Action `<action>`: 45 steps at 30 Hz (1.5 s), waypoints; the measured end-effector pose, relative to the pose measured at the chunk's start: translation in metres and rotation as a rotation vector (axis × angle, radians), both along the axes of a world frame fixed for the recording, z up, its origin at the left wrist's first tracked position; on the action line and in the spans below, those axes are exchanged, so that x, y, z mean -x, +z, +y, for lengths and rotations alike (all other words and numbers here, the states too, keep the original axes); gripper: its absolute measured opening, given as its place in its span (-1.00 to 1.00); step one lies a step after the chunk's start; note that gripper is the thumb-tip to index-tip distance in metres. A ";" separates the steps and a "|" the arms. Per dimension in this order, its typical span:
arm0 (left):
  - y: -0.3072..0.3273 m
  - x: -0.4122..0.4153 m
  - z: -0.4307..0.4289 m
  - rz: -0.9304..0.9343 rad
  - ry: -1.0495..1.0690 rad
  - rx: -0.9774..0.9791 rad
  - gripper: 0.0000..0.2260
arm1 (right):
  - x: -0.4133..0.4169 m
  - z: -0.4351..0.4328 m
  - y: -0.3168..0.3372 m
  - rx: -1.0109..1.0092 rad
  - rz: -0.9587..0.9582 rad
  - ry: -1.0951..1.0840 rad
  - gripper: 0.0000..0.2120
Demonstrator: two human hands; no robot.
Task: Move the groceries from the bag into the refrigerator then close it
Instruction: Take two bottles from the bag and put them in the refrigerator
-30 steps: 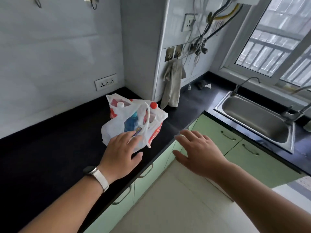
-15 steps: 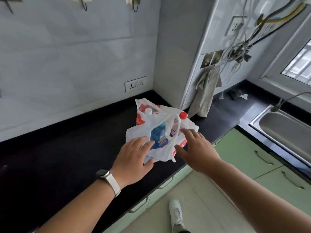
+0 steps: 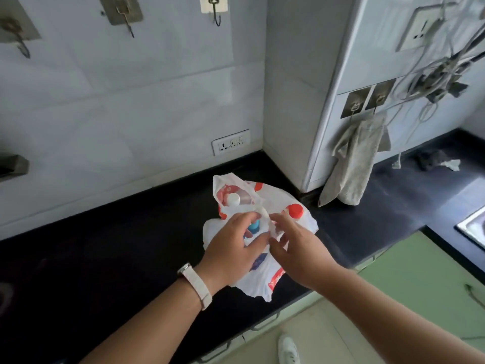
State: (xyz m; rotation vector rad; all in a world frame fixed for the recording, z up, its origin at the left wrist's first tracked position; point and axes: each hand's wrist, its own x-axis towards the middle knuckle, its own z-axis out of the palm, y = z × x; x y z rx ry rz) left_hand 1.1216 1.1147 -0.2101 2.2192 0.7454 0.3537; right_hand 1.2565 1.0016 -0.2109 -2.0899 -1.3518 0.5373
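Black counter (image 3: pixel 105 258) carries the bag (image 3: pixel 259 281) near its front edge. Left hand (image 3: pixel 231 249) curls over its thin plastic; right hand (image 3: pixel 299 250) fingers the handles (image 3: pixel 264 215), grip unclear. Soft, slippery film, bottles (image 3: pixel 295 210) inside likely make it heavy: lift by both handles.

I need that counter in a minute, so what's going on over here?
A person stands at the black counter, working open a white plastic bag of groceries. The left hand grips the plastic near the bag's mouth. The right hand has its fingers at the handle, though their grip is unclear. A white-capped bottle, a red cap and a blue item show inside. Nothing is out yet, and no refrigerator is in view.
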 end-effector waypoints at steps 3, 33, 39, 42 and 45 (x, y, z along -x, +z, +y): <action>0.003 -0.016 -0.008 -0.086 0.089 0.245 -0.76 | -0.010 0.000 -0.008 -0.094 -0.051 0.150 -0.64; -0.049 0.112 0.035 0.216 0.019 -0.610 -0.52 | -0.026 0.008 -0.041 0.629 -0.655 0.412 -0.55; -0.072 0.125 0.056 0.325 -0.026 -0.588 -0.92 | -0.022 -0.001 -0.030 0.690 -0.612 0.259 -0.70; -0.079 0.132 0.068 0.403 -0.006 -0.520 -0.84 | -0.025 -0.009 -0.022 0.673 -0.461 0.226 -0.63; -0.079 0.133 0.076 0.346 0.031 -0.443 -0.70 | -0.028 -0.011 -0.006 0.680 -0.305 0.232 -0.61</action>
